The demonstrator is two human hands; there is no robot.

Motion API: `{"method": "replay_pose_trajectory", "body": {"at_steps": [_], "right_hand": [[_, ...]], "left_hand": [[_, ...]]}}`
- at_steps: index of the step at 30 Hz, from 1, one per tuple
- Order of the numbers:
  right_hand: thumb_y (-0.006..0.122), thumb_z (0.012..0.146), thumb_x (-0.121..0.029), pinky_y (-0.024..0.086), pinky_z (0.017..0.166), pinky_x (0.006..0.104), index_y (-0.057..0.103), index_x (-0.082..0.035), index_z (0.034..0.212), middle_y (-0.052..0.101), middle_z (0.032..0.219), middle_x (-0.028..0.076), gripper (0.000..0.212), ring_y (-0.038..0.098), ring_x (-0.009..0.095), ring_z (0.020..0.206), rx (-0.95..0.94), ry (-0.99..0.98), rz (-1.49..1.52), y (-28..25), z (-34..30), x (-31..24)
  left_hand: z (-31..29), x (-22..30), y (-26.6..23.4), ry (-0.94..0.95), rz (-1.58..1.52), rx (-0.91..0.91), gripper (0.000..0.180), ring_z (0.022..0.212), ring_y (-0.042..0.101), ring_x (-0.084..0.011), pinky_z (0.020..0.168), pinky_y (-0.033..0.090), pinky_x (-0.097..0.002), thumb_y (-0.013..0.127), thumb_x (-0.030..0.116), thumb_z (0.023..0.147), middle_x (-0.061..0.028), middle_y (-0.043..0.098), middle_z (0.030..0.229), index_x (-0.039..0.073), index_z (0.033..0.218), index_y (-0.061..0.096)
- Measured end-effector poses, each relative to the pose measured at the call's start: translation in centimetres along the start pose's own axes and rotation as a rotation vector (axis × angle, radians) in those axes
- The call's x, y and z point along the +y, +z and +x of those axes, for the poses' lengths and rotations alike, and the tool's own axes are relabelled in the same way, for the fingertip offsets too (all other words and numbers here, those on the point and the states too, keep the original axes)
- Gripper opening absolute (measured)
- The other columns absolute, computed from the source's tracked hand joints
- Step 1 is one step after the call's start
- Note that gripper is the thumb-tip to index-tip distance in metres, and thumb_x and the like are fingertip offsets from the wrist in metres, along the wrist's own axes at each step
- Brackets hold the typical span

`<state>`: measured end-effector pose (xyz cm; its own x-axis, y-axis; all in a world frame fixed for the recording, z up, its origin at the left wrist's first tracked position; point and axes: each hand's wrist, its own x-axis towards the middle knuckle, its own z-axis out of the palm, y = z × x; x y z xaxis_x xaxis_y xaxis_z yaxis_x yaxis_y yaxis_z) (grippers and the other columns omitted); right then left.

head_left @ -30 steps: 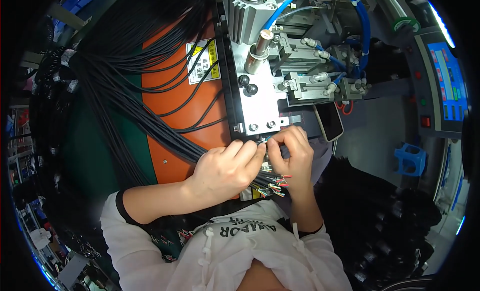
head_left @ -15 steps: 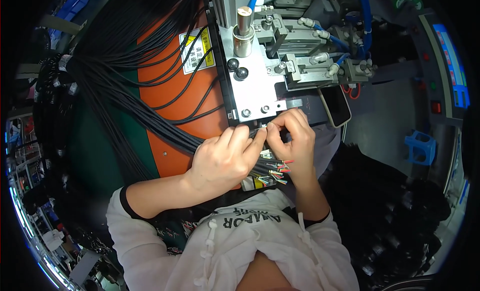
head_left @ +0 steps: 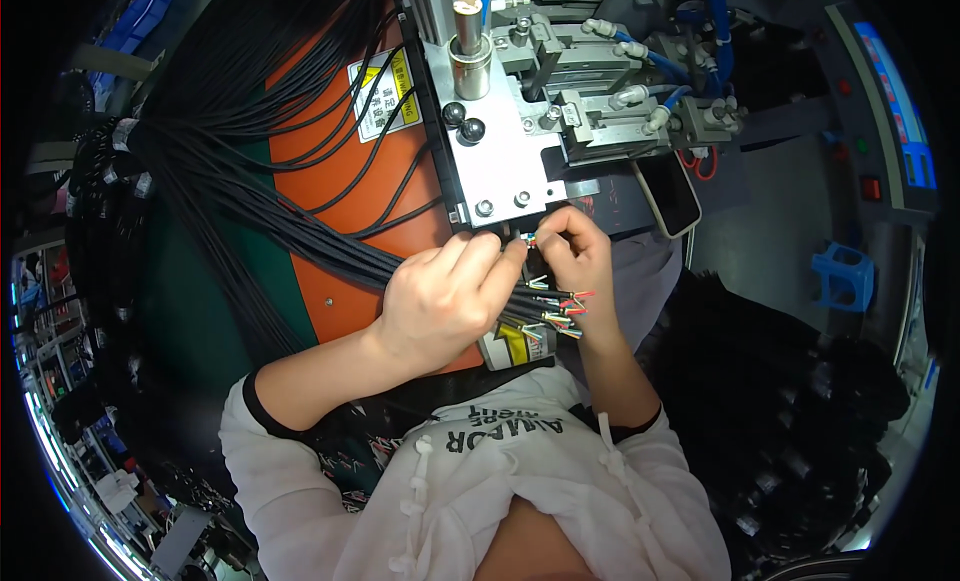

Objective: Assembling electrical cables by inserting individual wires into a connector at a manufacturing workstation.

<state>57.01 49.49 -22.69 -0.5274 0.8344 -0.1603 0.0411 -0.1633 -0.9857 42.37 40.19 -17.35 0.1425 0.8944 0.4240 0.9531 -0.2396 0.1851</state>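
Note:
Just below the front edge of the metal press fixture (head_left: 500,171), my two hands meet. My left hand (head_left: 440,291) is closed in a pinch on a black cable, whose short coloured wire ends (head_left: 529,240) stick out past the fingertips. At those wire ends, my right hand (head_left: 580,256) has its thumb and forefinger pinched, its other fingers curled. Beneath my left hand the black cable bundle (head_left: 345,256) passes through. Its stripped tips (head_left: 560,311), with red, white, green and other thin wires, fan out between my wrists.
An orange panel (head_left: 325,196) with a warning label (head_left: 385,96) lies under the cables. Pneumatic cylinders (head_left: 620,131) with blue hoses stand behind the fixture. To the right are a phone (head_left: 668,196), red-handled scissors (head_left: 705,163), a control panel (head_left: 895,121) and a blue stool (head_left: 842,278).
My right hand has shifted slightly, its fingers more curled, and coloured wire ends now show between the hands. The whole view has shifted a little; my left hand keeps its pinch.

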Motion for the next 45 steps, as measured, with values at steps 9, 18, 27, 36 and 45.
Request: {"method": "replay_pose_trajectory", "body": {"at_steps": [9, 18, 27, 36, 45], "right_hand": [[0.067, 0.080, -0.008, 0.046, 0.068, 0.0330, 0.058, -0.001, 0.079, 0.058, 0.078, 0.010, 0.011, 0.057, 0.023, 0.072, 0.148, -0.512, -0.329, 0.9, 0.3, 0.3], [0.071, 0.077, -0.009, 0.047, 0.076, 0.0334, 0.065, -0.003, 0.086, 0.065, 0.083, 0.006, 0.013, 0.061, 0.024, 0.083, 0.050, -0.673, -0.153, -0.7, 0.6, -0.2], [0.073, 0.075, -0.007, 0.048, 0.075, 0.0338, 0.068, -0.004, 0.081, 0.066, 0.085, 0.008, 0.009, 0.061, 0.022, 0.083, -0.138, -0.620, 0.020, -0.6, -0.9, -1.6], [0.075, 0.072, 0.005, 0.050, 0.072, 0.0329, 0.065, 0.002, 0.084, 0.066, 0.088, 0.012, 0.016, 0.061, 0.021, 0.078, -0.048, -0.580, 0.132, 1.3, -2.2, -4.6], [0.073, 0.071, 0.006, 0.047, 0.073, 0.0310, 0.064, 0.001, 0.085, 0.064, 0.083, 0.010, 0.017, 0.060, 0.021, 0.078, -0.062, -0.489, -0.081, 1.0, -1.5, -4.5]], "left_hand": [[0.3, 0.4, -1.2, -0.113, -0.033, -0.106, 0.029, 0.071, 0.061, -0.0231, 0.060, 0.047, -0.0322, 0.061, 0.002, 0.071, -0.0060, 0.058, 0.085, 0.004, 0.099, 0.067], [-0.7, 0.1, -1.8, -0.213, -0.041, -0.193, 0.031, 0.070, 0.061, -0.0286, 0.061, 0.048, -0.0376, 0.062, -0.007, 0.066, -0.0108, 0.056, 0.084, 0.000, 0.097, 0.066], [-1.2, 0.5, -2.2, -0.039, -0.224, 0.266, 0.041, 0.075, 0.063, -0.0264, 0.067, 0.053, -0.0347, 0.070, -0.008, 0.062, -0.0163, 0.063, 0.099, -0.002, 0.102, 0.069], [0.3, -0.2, -2.1, 0.048, -0.304, 0.207, 0.029, 0.065, 0.062, -0.0222, 0.052, 0.049, -0.0290, 0.070, 0.006, 0.071, -0.0107, 0.063, 0.078, -0.004, 0.097, 0.066], [-0.2, -0.7, -1.5, 0.007, -0.237, 0.246, 0.019, 0.056, 0.054, -0.0172, 0.045, 0.041, -0.0279, 0.069, 0.008, 0.071, -0.0044, 0.053, 0.069, 0.001, 0.088, 0.066]]}}
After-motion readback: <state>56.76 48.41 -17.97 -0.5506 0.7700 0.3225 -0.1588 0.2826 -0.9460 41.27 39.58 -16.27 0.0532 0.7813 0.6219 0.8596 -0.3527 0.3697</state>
